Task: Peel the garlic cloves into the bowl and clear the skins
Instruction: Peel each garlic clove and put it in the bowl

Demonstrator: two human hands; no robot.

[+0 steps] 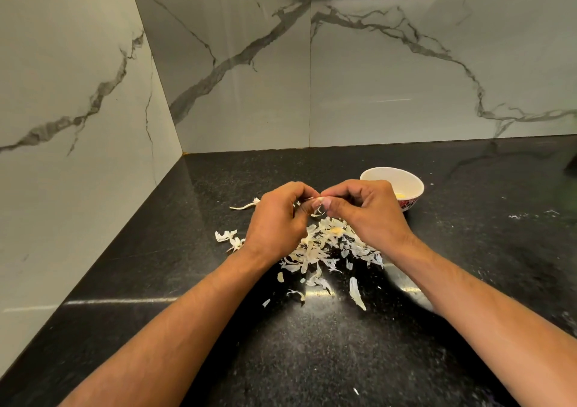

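Note:
My left hand and my right hand meet above the black counter, fingertips together, both pinching one small garlic clove with a shred of skin hanging from it. The clove is mostly hidden by my fingers. Beneath and in front of my hands lies a heap of papery garlic skins, with one pale yellowish piece among them. A small white bowl with a red pattern outside stands just behind my right hand; something pale yellow shows inside it.
Loose skins lie scattered left of the heap, behind my left hand and toward me. The black speckled counter ends at marble walls on the left and at the back.

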